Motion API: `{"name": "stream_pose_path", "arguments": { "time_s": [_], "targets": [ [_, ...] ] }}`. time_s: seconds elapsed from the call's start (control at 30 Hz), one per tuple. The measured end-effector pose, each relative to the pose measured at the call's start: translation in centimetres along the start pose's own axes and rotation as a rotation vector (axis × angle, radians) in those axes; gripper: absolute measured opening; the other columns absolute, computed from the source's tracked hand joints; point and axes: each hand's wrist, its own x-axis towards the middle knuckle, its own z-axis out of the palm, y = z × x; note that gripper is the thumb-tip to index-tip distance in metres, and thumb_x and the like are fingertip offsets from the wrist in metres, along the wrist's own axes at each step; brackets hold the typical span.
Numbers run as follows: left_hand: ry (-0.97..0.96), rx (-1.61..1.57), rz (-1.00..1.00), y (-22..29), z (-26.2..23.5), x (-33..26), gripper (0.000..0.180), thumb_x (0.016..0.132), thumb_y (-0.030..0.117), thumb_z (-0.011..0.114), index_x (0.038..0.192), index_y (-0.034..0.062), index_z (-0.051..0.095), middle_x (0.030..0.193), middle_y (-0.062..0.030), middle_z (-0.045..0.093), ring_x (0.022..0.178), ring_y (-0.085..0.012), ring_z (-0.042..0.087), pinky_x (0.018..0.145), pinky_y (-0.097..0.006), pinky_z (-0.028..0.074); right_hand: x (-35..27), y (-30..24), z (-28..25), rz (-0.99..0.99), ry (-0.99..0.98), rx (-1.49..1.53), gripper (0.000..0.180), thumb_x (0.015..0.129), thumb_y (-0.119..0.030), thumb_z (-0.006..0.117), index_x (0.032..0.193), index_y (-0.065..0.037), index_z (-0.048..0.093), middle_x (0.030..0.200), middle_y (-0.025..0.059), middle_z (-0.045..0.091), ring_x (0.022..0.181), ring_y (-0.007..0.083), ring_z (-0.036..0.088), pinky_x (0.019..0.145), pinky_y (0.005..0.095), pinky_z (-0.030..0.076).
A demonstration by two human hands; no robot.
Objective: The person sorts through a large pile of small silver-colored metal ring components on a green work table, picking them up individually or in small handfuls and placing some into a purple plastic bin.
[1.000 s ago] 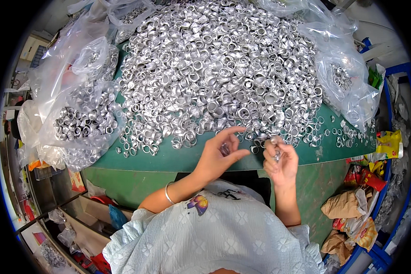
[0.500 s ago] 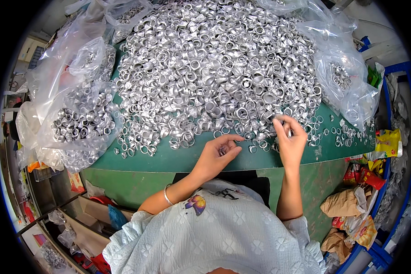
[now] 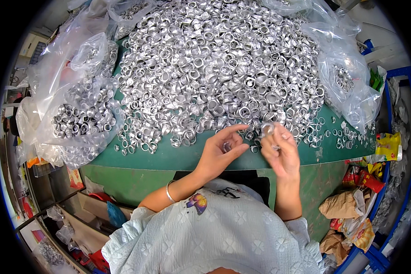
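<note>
A big heap of silver metal rings covers most of the green tabletop. At the table's near edge my left hand is cupped, its thumb and forefinger apart. A small ring shows within its curled fingers; how many it holds is hidden. Just to the right, my right hand pinches a blurred silver ring at its fingertips, in front of the heap. Something shiny also shows lower between its fingers, too smeared to make out. The two hands are close but apart.
Clear plastic bags of rings lie left and right of the heap. Loose rings are scattered at the right of the table. A blue metal rack, packets and brown paper bags stand right; wooden compartments are lower left.
My right hand has drawn back from the heap's edge and moved left toward my left hand, a ring now visible at its fingertips. My left hand's thumb and forefinger have parted slightly.
</note>
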Motion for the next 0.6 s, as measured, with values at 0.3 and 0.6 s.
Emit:
{"name": "stream_pose_path", "arguments": {
  "time_s": [0.3,0.6],
  "targets": [
    [-0.028,0.229,0.164,0.8,0.9,0.1,0.033,0.074,0.0,0.066,0.107,0.0037,0.061,0.07,0.0043,0.047,0.06,-0.0027,0.039,0.052,-0.017,0.031,-1.1,2.8,-0.4,0.301,-0.152,0.374,0.016,0.092,-0.018,0.043,0.097,-0.004,0.048,0.068,-0.0002,0.04,0.046,0.0063,0.034,0.038,0.0181,0.026],
    [-0.026,0.381,0.211,0.9,1.0,-0.3,0.034,0.07,0.0,0.069,0.102,0.0066,0.063,0.067,0.0019,0.047,0.058,-0.0048,0.042,0.05,-0.019,0.033,-1.8,3.2,1.0,0.132,0.007,0.058,0.029,0.095,-0.025,0.034,0.098,0.001,0.047,0.077,0.0085,0.052,0.043,0.0074,0.036,0.035,0.0186,0.028]
  ]
}}
